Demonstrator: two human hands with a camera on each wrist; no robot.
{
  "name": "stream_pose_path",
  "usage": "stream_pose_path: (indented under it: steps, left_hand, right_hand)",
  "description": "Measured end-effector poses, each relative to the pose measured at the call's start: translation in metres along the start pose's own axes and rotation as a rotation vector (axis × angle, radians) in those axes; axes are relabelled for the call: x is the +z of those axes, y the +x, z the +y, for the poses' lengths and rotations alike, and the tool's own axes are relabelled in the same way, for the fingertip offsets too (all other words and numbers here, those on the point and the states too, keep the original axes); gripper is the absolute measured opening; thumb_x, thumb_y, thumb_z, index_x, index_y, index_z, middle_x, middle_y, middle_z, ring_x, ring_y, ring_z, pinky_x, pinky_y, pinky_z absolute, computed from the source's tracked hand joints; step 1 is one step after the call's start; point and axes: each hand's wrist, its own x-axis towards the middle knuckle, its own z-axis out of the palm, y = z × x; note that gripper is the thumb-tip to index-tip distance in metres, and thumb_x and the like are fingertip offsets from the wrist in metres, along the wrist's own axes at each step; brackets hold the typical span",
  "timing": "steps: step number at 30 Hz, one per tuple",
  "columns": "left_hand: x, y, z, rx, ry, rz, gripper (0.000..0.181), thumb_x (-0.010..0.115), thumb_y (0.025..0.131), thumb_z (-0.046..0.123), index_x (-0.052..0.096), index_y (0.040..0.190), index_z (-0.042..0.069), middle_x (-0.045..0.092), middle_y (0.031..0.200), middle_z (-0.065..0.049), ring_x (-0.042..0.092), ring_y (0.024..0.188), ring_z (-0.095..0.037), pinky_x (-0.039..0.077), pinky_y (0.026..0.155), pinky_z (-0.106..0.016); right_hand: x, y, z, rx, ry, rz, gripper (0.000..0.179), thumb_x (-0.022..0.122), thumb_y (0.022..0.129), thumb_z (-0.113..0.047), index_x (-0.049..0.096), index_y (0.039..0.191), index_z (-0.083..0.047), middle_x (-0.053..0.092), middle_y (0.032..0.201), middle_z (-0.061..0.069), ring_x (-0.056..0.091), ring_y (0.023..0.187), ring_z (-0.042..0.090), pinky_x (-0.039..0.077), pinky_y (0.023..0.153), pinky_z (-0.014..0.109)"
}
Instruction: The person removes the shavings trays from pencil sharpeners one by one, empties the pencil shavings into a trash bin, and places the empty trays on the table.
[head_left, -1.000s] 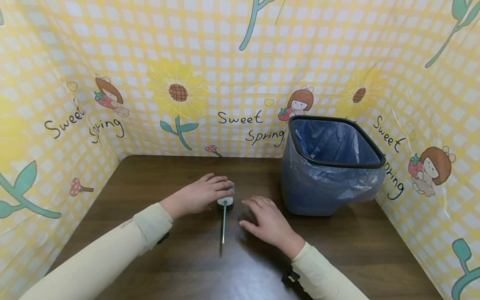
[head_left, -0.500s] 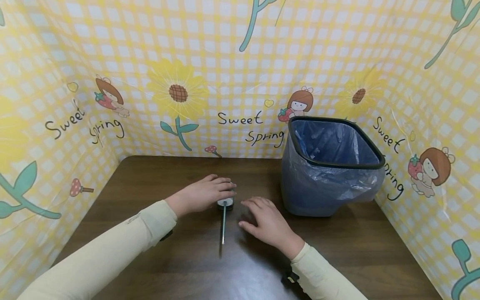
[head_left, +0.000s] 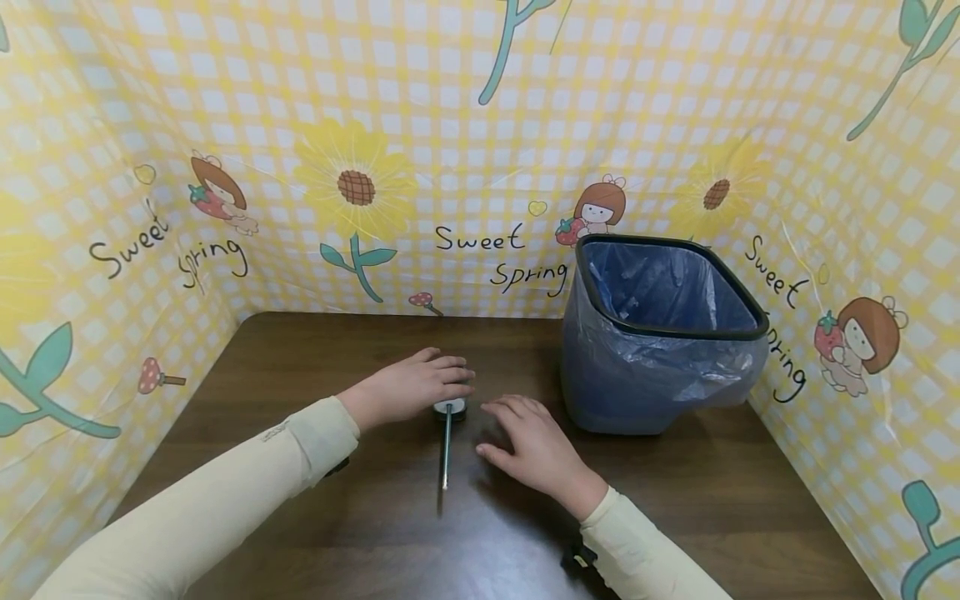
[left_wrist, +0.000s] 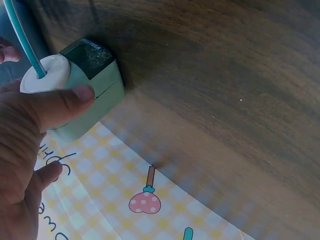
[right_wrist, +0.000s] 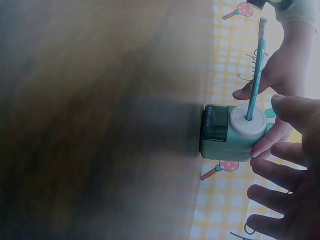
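Observation:
A pale green pencil sharpener [right_wrist: 225,145] with a white top and a dark see-through shavings drawer sits on the brown table [head_left: 360,517]. From the hole in its white top a teal pencil [head_left: 447,454] sticks out. My left hand [head_left: 412,387] grips the sharpener, hiding most of it in the head view. In the left wrist view its thumb [left_wrist: 65,105] lies along one side, and fingertips show at the opposite side in the right wrist view. My right hand [head_left: 536,450] hovers just right of the pencil, fingers spread and holding nothing.
A bin [head_left: 622,392] lined with a bluish plastic bag and rimmed in black stands at the back right, beyond my right hand. A yellow checked cloth [head_left: 480,150] with printed flowers walls the table at the back and both sides.
My left hand has shifted slightly to the right over the sharpener, covering more of its top. The pencil, the right hand and the bin look unmoved.

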Motion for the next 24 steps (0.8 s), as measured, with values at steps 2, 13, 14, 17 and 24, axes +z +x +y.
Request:
stream_pose_path:
  steps: [2, 13, 14, 17, 24]
  left_hand:
    - [0.0, 0.001, 0.0, -0.001, 0.01, -0.007, 0.067, 0.072, 0.093, 0.004, 0.049, 0.152, 0.025, 0.042, 0.161, 0.001, 0.033, 0.152, -0.025, 0.034, 0.117, -0.057]
    - [-0.003, 0.006, 0.002, 0.033, 0.164, -0.036, 0.066, 0.071, 0.095, 0.009, 0.047, 0.154, 0.028, 0.04, 0.162, 0.002, 0.035, 0.151, -0.022, 0.031, 0.119, -0.055]
    - [-0.004, 0.006, 0.003, 0.038, 0.18, -0.037, 0.066, 0.071, 0.095, 0.009, 0.047, 0.154, 0.028, 0.04, 0.163, 0.002, 0.035, 0.151, -0.022, 0.031, 0.12, -0.055]
    - [-0.005, 0.008, 0.003, 0.048, 0.222, -0.054, 0.066, 0.07, 0.096, 0.01, 0.046, 0.154, 0.028, 0.038, 0.164, 0.003, 0.034, 0.152, -0.021, 0.03, 0.12, -0.054]
    - [-0.009, 0.011, 0.004, 0.07, 0.288, -0.076, 0.063, 0.07, 0.096, 0.013, 0.048, 0.153, 0.028, 0.042, 0.161, 0.002, 0.036, 0.15, -0.02, 0.031, 0.12, -0.052]
  right_hand:
    - [0.0, 0.0, 0.0, -0.001, 0.0, 0.001, 0.06, 0.067, 0.095, -0.055, 0.059, 0.142, -0.019, 0.06, 0.142, 0.003, 0.05, 0.138, 0.026, 0.035, 0.118, 0.049]
    - [0.0, -0.001, 0.001, -0.006, -0.008, 0.009, 0.06, 0.067, 0.095, -0.056, 0.06, 0.142, -0.019, 0.06, 0.141, 0.003, 0.051, 0.137, 0.025, 0.037, 0.117, 0.049]
    - [0.0, -0.001, 0.001, -0.006, -0.008, 0.008, 0.06, 0.067, 0.095, -0.056, 0.06, 0.142, -0.019, 0.06, 0.141, 0.003, 0.051, 0.137, 0.025, 0.037, 0.117, 0.049]
    - [-0.001, -0.001, 0.001, -0.009, -0.005, 0.011, 0.059, 0.067, 0.095, -0.055, 0.06, 0.141, -0.019, 0.06, 0.141, 0.003, 0.051, 0.137, 0.026, 0.037, 0.117, 0.049]
    - [-0.002, -0.001, 0.0, -0.029, -0.012, 0.022, 0.059, 0.069, 0.095, -0.053, 0.061, 0.14, -0.017, 0.061, 0.14, 0.004, 0.052, 0.136, 0.027, 0.037, 0.117, 0.049]
